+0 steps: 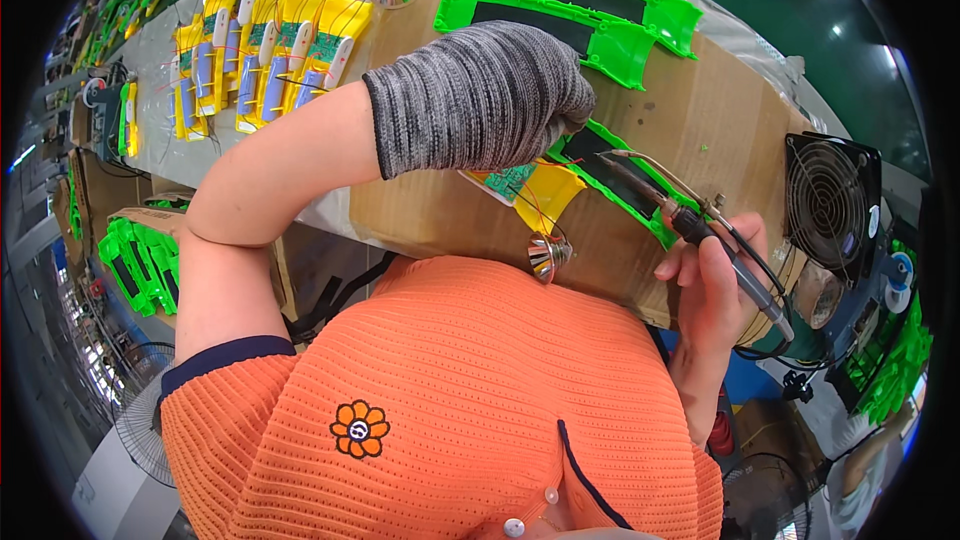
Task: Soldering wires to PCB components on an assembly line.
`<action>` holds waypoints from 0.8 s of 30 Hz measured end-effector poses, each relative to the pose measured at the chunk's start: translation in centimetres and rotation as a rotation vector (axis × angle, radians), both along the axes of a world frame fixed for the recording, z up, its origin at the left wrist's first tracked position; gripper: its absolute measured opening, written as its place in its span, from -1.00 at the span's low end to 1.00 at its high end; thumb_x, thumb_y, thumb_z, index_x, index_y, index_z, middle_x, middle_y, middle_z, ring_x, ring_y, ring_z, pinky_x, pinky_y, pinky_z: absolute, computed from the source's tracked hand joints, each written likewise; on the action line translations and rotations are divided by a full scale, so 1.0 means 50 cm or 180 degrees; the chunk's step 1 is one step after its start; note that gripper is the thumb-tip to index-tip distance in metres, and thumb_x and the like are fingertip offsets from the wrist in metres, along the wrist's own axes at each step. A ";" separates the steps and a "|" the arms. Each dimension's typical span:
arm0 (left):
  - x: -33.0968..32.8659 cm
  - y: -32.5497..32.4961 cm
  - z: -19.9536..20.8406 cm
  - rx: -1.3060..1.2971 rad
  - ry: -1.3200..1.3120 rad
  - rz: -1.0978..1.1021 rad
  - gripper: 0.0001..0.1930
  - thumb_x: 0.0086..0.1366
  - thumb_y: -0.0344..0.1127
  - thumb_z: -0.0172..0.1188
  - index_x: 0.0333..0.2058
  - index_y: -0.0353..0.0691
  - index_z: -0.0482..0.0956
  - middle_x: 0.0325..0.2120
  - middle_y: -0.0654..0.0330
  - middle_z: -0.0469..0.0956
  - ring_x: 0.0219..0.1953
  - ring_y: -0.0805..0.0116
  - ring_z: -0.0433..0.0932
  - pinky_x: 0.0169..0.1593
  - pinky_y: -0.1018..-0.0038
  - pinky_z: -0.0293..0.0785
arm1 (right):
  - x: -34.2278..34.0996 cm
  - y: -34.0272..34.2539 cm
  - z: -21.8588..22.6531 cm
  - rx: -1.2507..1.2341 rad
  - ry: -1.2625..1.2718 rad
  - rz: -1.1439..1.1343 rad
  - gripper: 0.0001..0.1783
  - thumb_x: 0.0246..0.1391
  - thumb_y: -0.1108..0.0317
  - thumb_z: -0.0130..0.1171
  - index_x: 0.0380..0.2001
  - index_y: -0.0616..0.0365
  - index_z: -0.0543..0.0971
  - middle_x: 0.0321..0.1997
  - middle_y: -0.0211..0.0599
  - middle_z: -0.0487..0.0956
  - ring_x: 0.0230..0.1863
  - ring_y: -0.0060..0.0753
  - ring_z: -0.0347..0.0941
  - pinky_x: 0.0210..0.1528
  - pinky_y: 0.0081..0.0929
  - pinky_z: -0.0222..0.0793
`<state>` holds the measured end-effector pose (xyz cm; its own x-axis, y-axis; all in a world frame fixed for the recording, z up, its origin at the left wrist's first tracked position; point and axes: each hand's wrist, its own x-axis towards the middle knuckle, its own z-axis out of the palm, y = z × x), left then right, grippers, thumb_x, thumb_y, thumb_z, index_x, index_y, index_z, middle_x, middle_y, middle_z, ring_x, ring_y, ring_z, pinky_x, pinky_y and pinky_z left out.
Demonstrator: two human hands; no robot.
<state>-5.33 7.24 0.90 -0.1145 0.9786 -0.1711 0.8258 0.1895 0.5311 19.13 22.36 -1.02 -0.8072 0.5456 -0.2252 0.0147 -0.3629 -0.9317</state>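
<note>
The left hand (515,90), in a grey knitted glove, curls over the bench work with the back of the glove toward the camera; its fingertips are hidden, so whether they pinch anything cannot be told. The right hand (718,285), bare, closes around the grip of a soldering iron (692,224), its far fingers partly out of sight. The iron's tip points toward the glove, over a green casing (635,185) with a black strip, whose upper end the glove covers.

Just below the glove lies a yellow holder (553,190), its circuit board (510,180) partly masked; thin wires run to a reflector (548,256) near the shirt. Two more green casings (620,0) lie beyond the glove, the nearer partly blocked by it. Wired yellow units (265,55) overlap at left, hiding one another's edges. A black fan (830,202) stands right. Toward the rim, a person (860,470) at lower right is cut off and blurred.
</note>
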 end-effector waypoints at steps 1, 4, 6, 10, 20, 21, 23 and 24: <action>0.000 0.001 0.000 0.0001 -0.0051 0.0021 -0.88 0.12 -0.43 0.26 -0.32 -0.15 0.65 -0.43 0.10 0.53 -0.33 0.09 0.57 -0.22 0.29 0.51 | 0.005 0.001 -0.001 0.0015 0.0075 -0.0028 -0.82 0.14 0.54 0.13 -0.29 0.24 0.31 -0.55 -0.23 0.47 -0.62 -0.48 0.40 -0.47 -0.40 0.52; 0.004 0.001 0.004 -0.0026 -0.0005 0.0031 -0.89 0.12 -0.42 0.26 -0.33 -0.14 0.65 -0.43 0.11 0.53 -0.33 0.09 0.57 -0.22 0.28 0.51 | 0.018 0.001 -0.003 -0.0001 0.0150 -0.0118 -0.82 0.15 0.53 0.13 -0.28 0.22 0.31 -0.49 -0.18 0.50 -0.60 -0.50 0.39 -0.47 -0.40 0.52; 0.009 -0.001 0.005 -0.0049 0.0090 0.0012 -0.89 0.12 -0.41 0.27 -0.34 -0.13 0.65 -0.43 0.12 0.52 -0.33 0.09 0.57 -0.23 0.28 0.51 | 0.028 0.000 -0.005 -0.0029 0.0146 -0.0189 -0.82 0.16 0.52 0.13 -0.27 0.21 0.32 -0.46 -0.15 0.51 -0.59 -0.52 0.38 -0.47 -0.40 0.52; 0.016 -0.013 0.005 0.0249 0.0459 -0.0008 -0.90 0.12 -0.36 0.29 -0.34 -0.12 0.64 -0.41 0.12 0.51 -0.34 0.09 0.56 -0.24 0.28 0.50 | 0.040 -0.006 -0.004 0.0037 0.0162 -0.0253 -0.81 0.17 0.49 0.14 -0.26 0.21 0.32 -0.37 -0.06 0.55 -0.59 -0.54 0.35 -0.46 -0.40 0.52; 0.065 -0.067 0.037 0.0788 0.0883 0.0023 -0.83 0.06 -0.31 0.36 -0.33 -0.12 0.66 -0.31 0.20 0.51 -0.12 0.14 0.48 -0.01 0.20 0.35 | 0.056 -0.018 -0.013 0.0061 0.0309 -0.0440 -0.82 0.19 0.45 0.10 -0.23 0.21 0.32 -0.36 0.00 0.56 -0.60 -0.50 0.35 -0.45 -0.44 0.46; 0.067 -0.067 0.032 0.0763 0.0734 0.0171 -0.83 0.03 -0.31 0.37 -0.35 -0.12 0.66 -0.30 0.20 0.53 -0.11 0.13 0.48 0.01 0.22 0.35 | 0.057 -0.021 -0.016 0.0067 0.0313 -0.0447 -0.82 0.19 0.45 0.10 -0.23 0.21 0.32 -0.36 0.00 0.56 -0.60 -0.50 0.35 -0.45 -0.44 0.46; 0.071 -0.069 0.018 0.0801 0.0653 0.0261 -0.83 0.03 -0.32 0.37 -0.36 -0.12 0.65 -0.30 0.20 0.53 -0.09 0.13 0.49 0.02 0.22 0.35 | 0.056 -0.026 -0.023 -0.0001 0.0307 -0.0538 -0.84 0.20 0.45 0.08 -0.22 0.21 0.33 -0.36 -0.01 0.55 -0.57 -0.47 0.37 -0.43 -0.45 0.45; 0.075 -0.073 0.013 0.0823 0.0591 0.0380 -0.84 0.02 -0.33 0.37 -0.37 -0.12 0.65 -0.30 0.21 0.54 -0.08 0.13 0.49 0.04 0.23 0.34 | 0.055 -0.027 -0.022 -0.0001 0.0323 -0.0527 -0.84 0.20 0.45 0.08 -0.22 0.21 0.33 -0.36 -0.01 0.55 -0.57 -0.47 0.37 -0.43 -0.45 0.45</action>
<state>-1.58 3.60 1.57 -0.2368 0.9647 0.1154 0.8930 0.1693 0.4170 21.86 20.99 -2.12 -0.7251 0.6727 -0.1474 -0.1391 -0.3527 -0.9253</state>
